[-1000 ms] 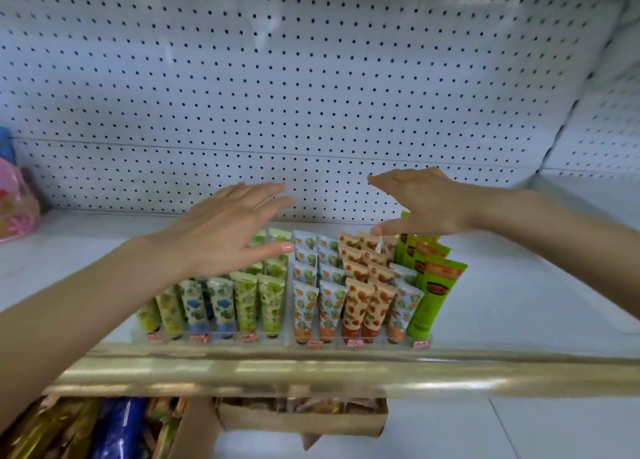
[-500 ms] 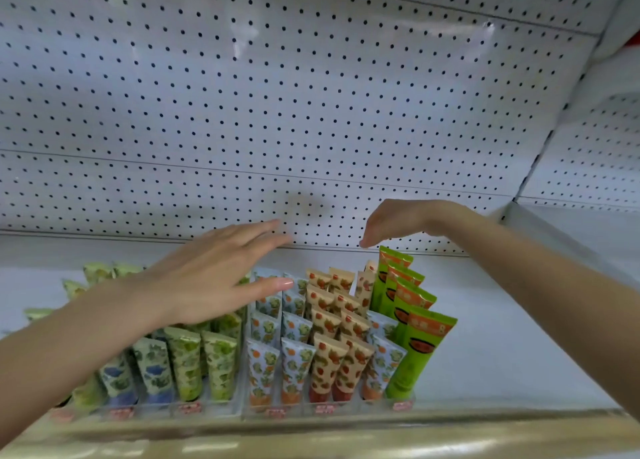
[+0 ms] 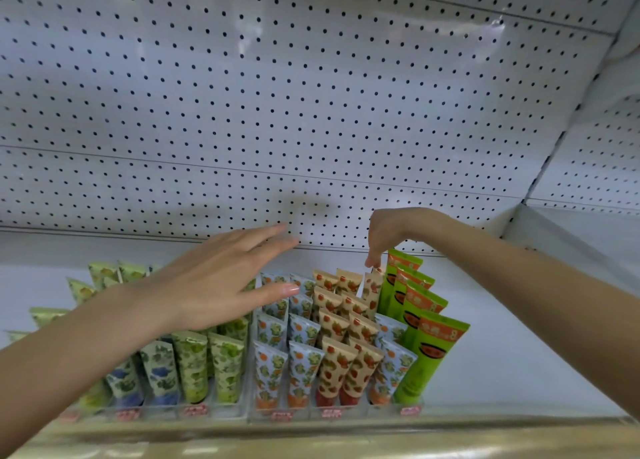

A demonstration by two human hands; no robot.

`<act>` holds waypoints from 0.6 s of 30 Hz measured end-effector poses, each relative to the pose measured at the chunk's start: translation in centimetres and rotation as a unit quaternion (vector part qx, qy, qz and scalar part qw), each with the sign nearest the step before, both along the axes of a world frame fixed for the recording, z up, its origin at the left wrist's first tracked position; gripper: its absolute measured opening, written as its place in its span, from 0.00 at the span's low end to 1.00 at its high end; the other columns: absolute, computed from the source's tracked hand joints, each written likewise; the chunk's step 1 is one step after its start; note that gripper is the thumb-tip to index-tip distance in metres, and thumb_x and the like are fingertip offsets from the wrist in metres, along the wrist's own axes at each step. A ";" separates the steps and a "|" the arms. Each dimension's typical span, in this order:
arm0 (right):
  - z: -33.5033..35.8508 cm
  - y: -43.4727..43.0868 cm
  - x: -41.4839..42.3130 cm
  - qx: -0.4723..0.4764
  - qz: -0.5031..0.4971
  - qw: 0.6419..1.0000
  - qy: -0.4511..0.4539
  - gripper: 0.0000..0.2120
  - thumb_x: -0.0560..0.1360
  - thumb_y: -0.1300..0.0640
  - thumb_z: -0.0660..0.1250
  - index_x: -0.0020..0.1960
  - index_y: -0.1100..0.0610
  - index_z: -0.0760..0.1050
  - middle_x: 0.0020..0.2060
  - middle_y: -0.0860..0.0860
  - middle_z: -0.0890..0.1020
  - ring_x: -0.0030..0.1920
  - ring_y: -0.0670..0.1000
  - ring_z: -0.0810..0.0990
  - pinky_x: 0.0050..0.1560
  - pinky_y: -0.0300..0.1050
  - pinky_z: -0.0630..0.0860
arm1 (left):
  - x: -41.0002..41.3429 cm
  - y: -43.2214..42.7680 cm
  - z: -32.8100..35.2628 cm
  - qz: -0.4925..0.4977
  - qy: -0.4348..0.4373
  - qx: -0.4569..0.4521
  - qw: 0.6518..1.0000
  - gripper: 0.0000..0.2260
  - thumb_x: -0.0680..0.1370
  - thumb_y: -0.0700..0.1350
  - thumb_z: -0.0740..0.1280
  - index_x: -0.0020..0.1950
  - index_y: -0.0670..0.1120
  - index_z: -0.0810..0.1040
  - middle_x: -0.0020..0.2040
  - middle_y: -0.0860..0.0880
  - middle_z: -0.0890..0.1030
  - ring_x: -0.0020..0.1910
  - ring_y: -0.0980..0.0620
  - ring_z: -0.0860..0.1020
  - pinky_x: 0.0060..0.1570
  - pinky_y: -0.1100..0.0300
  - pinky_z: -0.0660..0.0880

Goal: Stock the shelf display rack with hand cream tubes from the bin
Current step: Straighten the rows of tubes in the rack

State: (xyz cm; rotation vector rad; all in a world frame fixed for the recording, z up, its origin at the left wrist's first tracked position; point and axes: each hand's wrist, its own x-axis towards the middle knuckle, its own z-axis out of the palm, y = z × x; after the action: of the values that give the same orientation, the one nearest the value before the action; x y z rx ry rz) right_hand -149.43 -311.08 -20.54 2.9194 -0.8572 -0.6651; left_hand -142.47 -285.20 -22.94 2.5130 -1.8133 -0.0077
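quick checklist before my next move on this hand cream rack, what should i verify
1. Grip of right hand on the back strawberry tube: ok, fingers pinch its top edge.
2. That tube seated in its lane: cannot tell, its base is hidden by the tubes in front.
3. Is the left hand free: ok, open, holding nothing.
4. Are the tall green tubes alongside upright: ok.
5. Is the bin with more stock at hand: cannot tell, not in view.

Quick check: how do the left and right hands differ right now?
The left hand is flat with fingers straight, holding nothing; the right hand points its fingers down and pinches the top of a back-row strawberry tube. The left hand hovers over the green-leaf tubes; the right hand is beside the tall green tubes. Both are above the rack.
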 end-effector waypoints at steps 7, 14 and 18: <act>-0.5 0.4 0.5 -0.040 0.004 0.999 0.034 0.18 0.70 0.46 0.73 0.38 0.58 0.70 0.52 0.51 0.71 0.51 0.53 0.73 0.49 0.45 0.71 | 0.3 0.3 0.1 -0.004 0.001 -0.003 1.000 0.35 0.69 0.73 0.37 0.74 0.65 0.37 0.70 0.66 0.33 0.67 0.67 0.41 0.66 0.64 0.43; -0.4 1.4 0.8 -0.069 0.000 0.994 0.083 0.27 0.70 0.47 0.73 0.63 0.62 0.72 0.62 0.53 0.74 0.62 0.56 0.75 0.55 0.46 0.72 | 0.6 0.8 -0.2 -0.011 0.001 -0.017 1.000 0.35 0.68 0.75 0.35 0.73 0.66 0.36 0.74 0.63 0.36 0.73 0.62 0.45 0.67 0.62 0.44; -0.5 1.6 1.0 -0.075 -0.003 0.992 0.104 0.29 0.72 0.47 0.71 0.66 0.62 0.71 0.68 0.54 0.71 0.65 0.57 0.73 0.54 0.46 0.71 | 0.9 1.1 -0.3 -0.012 -0.004 -0.022 1.000 0.36 0.65 0.76 0.33 0.72 0.67 0.34 0.76 0.62 0.37 0.75 0.59 0.48 0.68 0.61 0.46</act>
State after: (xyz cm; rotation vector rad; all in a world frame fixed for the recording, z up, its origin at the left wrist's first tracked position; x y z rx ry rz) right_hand -148.46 -309.44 -21.04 2.6573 -0.8529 -0.8483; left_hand -141.52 -284.07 -23.28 2.4652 -1.8265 0.0415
